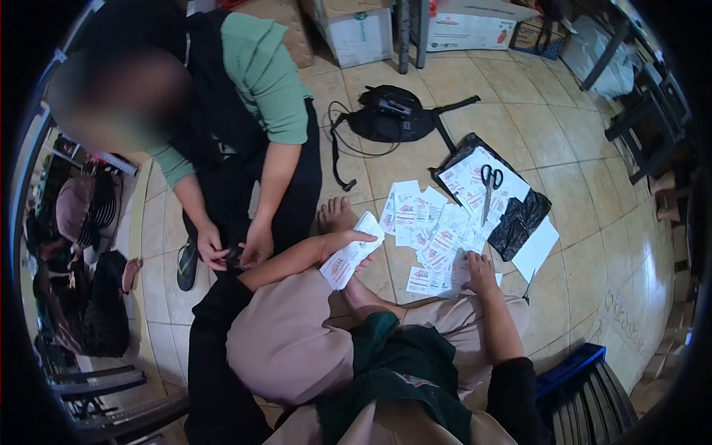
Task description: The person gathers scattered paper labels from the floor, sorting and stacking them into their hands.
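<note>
A thick stack of printed paper labels (343, 263) is gripped in my left hand (335, 243), thumb across the top, above my crossed legs. My right hand (483, 274) reaches down to the floor, its fingers stretched out at the edge of a spread of loose printed labels (446, 241). Whether its fingertips pinch one of them I cannot make out. Beyond it, a pair of black-handled scissors (487, 194) rests on white printed sheets (472, 174). Crumpled black plastic (517, 228) lies partly under these sheets, beside a blank white sheet (535, 251).
Another person (259, 81) sits close on the left, both hands together near their lap. A black waist bag (389, 119) with straps and a cable lies on the tiled floor (571, 185). Cardboard boxes (360, 37) stand at the back; a blue-and-black rack (586, 393) is at lower right.
</note>
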`<move>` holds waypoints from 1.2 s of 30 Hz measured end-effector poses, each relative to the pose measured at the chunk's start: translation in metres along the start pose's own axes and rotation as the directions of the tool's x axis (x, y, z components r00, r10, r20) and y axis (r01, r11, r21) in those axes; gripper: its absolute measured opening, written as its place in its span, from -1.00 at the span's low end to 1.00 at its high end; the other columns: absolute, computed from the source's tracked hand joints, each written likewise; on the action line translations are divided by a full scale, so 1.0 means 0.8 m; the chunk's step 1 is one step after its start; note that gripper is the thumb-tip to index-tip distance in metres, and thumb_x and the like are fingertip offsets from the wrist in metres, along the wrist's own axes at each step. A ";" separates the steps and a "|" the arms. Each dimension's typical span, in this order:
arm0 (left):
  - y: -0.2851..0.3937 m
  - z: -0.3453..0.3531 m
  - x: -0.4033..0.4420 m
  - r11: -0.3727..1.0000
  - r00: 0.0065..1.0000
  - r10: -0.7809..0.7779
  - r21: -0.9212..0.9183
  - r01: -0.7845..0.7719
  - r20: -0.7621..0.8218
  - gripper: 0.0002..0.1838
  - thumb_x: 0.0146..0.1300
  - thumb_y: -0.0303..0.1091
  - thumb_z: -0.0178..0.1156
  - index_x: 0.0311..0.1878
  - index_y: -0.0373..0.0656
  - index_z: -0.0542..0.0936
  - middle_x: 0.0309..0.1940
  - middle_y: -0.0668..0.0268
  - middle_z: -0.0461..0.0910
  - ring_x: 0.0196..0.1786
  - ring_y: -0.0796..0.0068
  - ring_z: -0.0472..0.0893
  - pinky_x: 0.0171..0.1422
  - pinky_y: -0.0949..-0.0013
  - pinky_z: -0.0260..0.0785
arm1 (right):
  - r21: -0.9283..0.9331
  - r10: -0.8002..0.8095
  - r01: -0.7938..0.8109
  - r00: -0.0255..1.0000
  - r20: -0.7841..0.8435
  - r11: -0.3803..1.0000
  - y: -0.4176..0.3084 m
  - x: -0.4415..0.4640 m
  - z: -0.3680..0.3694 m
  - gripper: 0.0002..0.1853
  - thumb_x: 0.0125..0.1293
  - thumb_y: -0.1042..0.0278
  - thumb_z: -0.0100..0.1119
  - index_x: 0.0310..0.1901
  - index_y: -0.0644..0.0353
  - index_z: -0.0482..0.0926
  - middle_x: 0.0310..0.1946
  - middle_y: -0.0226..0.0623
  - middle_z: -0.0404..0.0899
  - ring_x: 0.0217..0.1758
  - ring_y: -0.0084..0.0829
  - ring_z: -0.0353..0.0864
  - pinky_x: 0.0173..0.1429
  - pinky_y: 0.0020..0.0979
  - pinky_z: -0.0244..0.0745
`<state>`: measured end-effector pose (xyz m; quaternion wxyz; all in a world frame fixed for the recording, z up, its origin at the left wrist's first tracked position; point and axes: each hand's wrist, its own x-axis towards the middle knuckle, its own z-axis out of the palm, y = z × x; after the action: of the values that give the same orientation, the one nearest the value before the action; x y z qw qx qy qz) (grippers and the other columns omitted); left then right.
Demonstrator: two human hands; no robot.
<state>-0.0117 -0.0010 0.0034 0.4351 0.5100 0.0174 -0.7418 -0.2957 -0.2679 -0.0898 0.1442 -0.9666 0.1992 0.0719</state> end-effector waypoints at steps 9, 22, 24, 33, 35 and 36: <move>-0.005 -0.010 0.005 1.000 0.999 0.007 0.013 -0.008 0.046 -0.61 0.16 -0.02 0.20 -0.16 -0.15 0.47 -0.39 0.27 0.52 -0.43 0.45 0.53 -0.36 0.39 0.44 | 0.161 0.020 -0.009 0.997 -0.070 0.987 -0.007 0.008 0.009 -0.74 -0.22 0.47 0.31 -0.38 0.18 0.53 -0.34 -0.13 0.49 -0.20 -0.08 0.53 -0.16 -0.20 0.45; 0.001 -0.008 -0.005 0.999 0.998 0.038 0.030 -0.039 0.045 -0.62 0.17 -0.01 0.19 -0.19 -0.14 0.48 -0.37 0.27 0.52 -0.44 0.47 0.52 -0.37 0.42 0.43 | 0.334 0.123 -0.063 0.979 -0.163 0.941 0.012 0.010 -0.013 -0.69 -0.10 0.61 0.20 -0.22 0.22 0.56 -0.41 -0.10 0.57 -0.34 -0.24 0.59 -0.24 -0.29 0.46; -0.003 -0.016 0.004 1.000 0.999 0.011 -0.014 -0.011 0.044 -0.62 0.17 -0.01 0.19 -0.18 -0.14 0.49 -0.37 0.27 0.53 -0.43 0.45 0.53 -0.36 0.40 0.44 | 0.333 0.141 -0.079 0.976 -0.167 0.940 0.017 0.016 -0.008 -0.68 -0.08 0.62 0.17 -0.19 0.22 0.56 -0.38 -0.10 0.58 -0.32 -0.23 0.59 -0.22 -0.30 0.46; -0.003 -0.017 0.010 0.999 1.000 0.017 0.042 -0.016 -0.006 -0.55 0.15 0.06 0.16 -0.08 -0.11 0.47 -0.32 0.26 0.56 -0.38 0.47 0.56 -0.32 0.41 0.47 | 0.734 0.351 -0.039 0.895 -0.276 0.678 -0.007 0.005 -0.057 -0.74 0.21 0.54 0.04 -0.06 0.29 0.53 -0.30 -0.24 0.59 -0.23 -0.47 0.55 -0.11 -0.49 0.40; -0.001 -0.014 0.009 0.999 1.000 0.009 0.036 -0.008 -0.012 -0.56 0.17 0.01 0.16 -0.05 -0.12 0.46 -0.32 0.24 0.55 -0.39 0.45 0.56 -0.33 0.39 0.47 | 0.785 0.362 -0.031 0.898 -0.250 0.619 -0.005 0.007 -0.053 -0.76 0.23 0.51 0.06 -0.06 0.30 0.53 -0.28 -0.30 0.59 -0.22 -0.57 0.51 -0.12 -0.52 0.40; -0.001 -0.014 0.009 1.000 1.000 0.008 0.023 -0.008 -0.028 -0.57 0.19 -0.03 0.15 -0.02 -0.14 0.46 -0.32 0.22 0.54 -0.40 0.44 0.56 -0.35 0.38 0.48 | 0.830 0.372 -0.004 0.895 -0.246 0.558 -0.011 0.008 -0.055 -0.76 0.23 0.50 0.07 -0.07 0.29 0.54 -0.28 -0.31 0.59 -0.23 -0.59 0.50 -0.12 -0.51 0.40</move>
<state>-0.0043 0.0004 -0.0077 0.4319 0.5254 0.0130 -0.7330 -0.2825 -0.2759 -0.0471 0.5177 -0.7575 0.3389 -0.2080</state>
